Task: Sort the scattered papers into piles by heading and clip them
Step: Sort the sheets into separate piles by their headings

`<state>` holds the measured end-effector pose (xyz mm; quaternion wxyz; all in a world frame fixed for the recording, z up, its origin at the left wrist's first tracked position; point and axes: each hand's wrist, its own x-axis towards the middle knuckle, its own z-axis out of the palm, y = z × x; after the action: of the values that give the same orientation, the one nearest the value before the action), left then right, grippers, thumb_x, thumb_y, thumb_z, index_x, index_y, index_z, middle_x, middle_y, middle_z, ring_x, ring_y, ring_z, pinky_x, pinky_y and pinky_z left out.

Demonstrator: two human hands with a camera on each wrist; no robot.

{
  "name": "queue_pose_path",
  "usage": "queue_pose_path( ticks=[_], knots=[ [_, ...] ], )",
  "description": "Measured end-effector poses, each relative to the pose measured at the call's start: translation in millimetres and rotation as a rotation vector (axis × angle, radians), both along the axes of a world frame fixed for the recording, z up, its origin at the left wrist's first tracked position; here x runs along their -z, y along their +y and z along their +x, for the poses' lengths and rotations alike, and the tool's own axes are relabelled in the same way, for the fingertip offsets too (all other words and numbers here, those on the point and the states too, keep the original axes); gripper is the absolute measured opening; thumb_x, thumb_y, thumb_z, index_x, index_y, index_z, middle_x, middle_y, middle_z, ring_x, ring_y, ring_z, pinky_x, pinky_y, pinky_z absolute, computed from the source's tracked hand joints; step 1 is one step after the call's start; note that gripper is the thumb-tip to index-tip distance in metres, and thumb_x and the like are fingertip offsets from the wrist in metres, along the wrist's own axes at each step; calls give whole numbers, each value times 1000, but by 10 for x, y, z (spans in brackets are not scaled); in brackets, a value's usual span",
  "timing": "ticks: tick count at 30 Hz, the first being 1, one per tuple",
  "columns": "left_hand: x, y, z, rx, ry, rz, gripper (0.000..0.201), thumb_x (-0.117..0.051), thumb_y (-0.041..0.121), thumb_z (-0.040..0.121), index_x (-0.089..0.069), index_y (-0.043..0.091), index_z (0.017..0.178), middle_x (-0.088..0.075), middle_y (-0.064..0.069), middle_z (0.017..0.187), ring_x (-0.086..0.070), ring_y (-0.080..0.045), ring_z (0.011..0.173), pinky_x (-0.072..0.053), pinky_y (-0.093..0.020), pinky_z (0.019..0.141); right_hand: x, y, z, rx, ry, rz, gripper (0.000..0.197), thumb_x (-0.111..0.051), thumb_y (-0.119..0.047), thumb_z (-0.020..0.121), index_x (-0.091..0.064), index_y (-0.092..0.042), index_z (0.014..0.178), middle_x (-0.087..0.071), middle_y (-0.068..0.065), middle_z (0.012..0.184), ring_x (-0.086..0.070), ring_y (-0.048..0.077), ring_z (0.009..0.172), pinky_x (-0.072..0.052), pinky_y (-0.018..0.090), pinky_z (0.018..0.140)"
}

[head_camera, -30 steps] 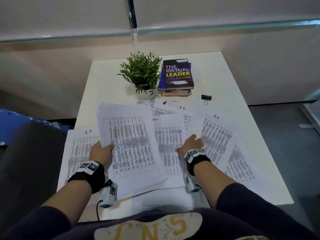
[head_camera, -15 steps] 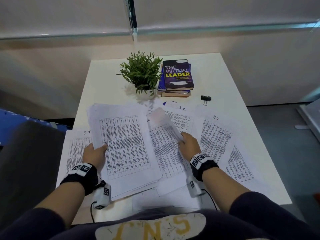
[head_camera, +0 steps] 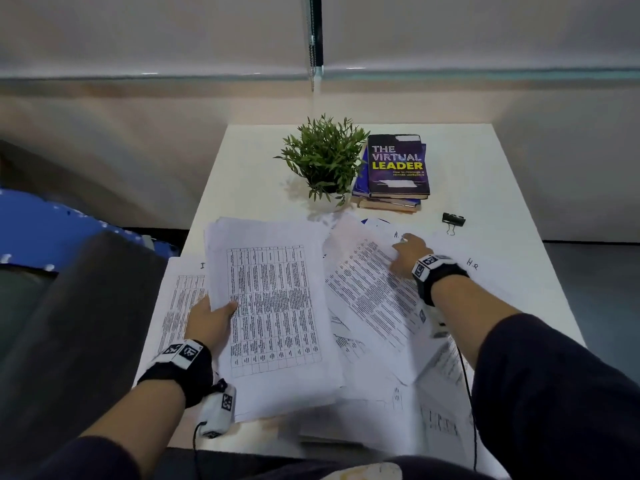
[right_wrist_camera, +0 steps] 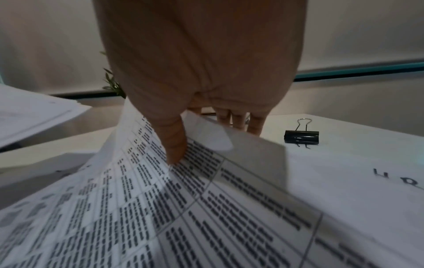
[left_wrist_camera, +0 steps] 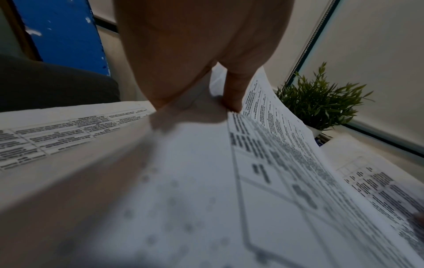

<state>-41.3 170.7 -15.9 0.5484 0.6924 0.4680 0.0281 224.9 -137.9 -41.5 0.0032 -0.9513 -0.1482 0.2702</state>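
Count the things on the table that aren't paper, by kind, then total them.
Black metal binder clip: 1
Green leafy potted plant: 1
Books in the stack, purple one on top: at least 3
Total: at least 5

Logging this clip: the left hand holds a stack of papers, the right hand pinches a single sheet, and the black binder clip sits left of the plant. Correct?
Not quite. The binder clip lies right of the plant, near the books, as the head view shows. The left hand does hold the stack, and the right hand pinches a sheet.
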Motion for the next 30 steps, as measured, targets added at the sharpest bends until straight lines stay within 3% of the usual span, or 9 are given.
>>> queue_pose_path(
  ticks=[2, 5, 12, 16, 21, 24, 26, 28, 30],
  knots=[
    [13, 5, 15, -8, -8, -28, 39, -66, 17, 93, -55, 7, 130, -67, -12, 107, -65, -28, 89, -48, -28, 63, 26, 34, 85, -24, 40, -69, 67, -63, -45, 85, -43, -21, 143, -24, 13, 156, -25, 30, 144, -29, 44, 116],
    [9, 20, 51, -11, -8, -7, 30, -65, 17, 93, -58, 12, 122, -68, -11, 102, -64, -24, 86, -46, -26, 61, 80, 65, 93, -50, 27, -154, 63, -68, -49, 78, -53, -19, 130, -41, 13, 137, -48, 33, 124, -46, 43, 103],
    [-18, -20, 155, -3, -24, -9, 26, -64, 17, 93, -60, 8, 117, -67, -13, 102, -62, -25, 87, -48, -28, 65, 196, -68, -58, -49, -169, -82, 41, -62, -28, 85, -59, -18, 124, -43, 10, 126, -44, 30, 119, -39, 42, 101],
    [-63, -81, 217, 20, -37, 18, 30, -63, 16, 95, -59, 6, 123, -66, -14, 108, -61, -30, 96, -47, -29, 70, 189, -213, -292, -112, -276, -20, 34, -58, -21, 90, -60, -9, 121, -44, 10, 131, -50, 29, 112, -46, 40, 91],
    [-118, -126, 251, 30, -30, 20, 32, -62, 17, 95, -59, 6, 125, -66, -11, 103, -62, -27, 92, -52, -34, 78, 250, -377, -583, -139, -352, 51, 44, -54, -2, 89, -53, -4, 133, -46, 9, 143, -53, 26, 114, -46, 38, 95],
    [-134, -130, 241, 53, -21, 54, 34, -61, 17, 95, -56, 5, 127, -65, -13, 104, -59, -21, 82, -48, -27, 66, 226, -359, -666, -125, -333, 104, 30, -54, 2, 87, -58, -11, 114, -60, 8, 112, -57, 23, 94, -46, 31, 76],
    [-129, -118, 222, 54, -16, 67, 36, -61, 17, 96, -55, 4, 129, -64, -14, 106, -58, -21, 80, -46, -25, 64, 166, -320, -701, -23, -286, 195, 22, -51, 2, 90, -47, -17, 99, -62, 7, 88, -54, 20, 68, -40, 28, 55],
    [-133, -109, 192, 54, -18, 84, 38, -61, 17, 96, -55, 2, 130, -64, -14, 107, -57, -20, 79, -44, -25, 62, 89, -294, -718, 107, -195, 317, 35, -48, 7, 88, -38, -17, 111, -59, 4, 80, -48, 16, 56, -33, 26, 46],
    [-133, -88, 165, 48, -21, 88, 39, -61, 17, 96, -55, 1, 131, -64, -14, 106, -57, -20, 79, -43, -24, 59, -4, -322, -680, 213, -103, 375, 56, -48, 11, 84, -33, -18, 130, -60, 3, 94, -54, 17, 64, -35, 24, 48]
  ],
)
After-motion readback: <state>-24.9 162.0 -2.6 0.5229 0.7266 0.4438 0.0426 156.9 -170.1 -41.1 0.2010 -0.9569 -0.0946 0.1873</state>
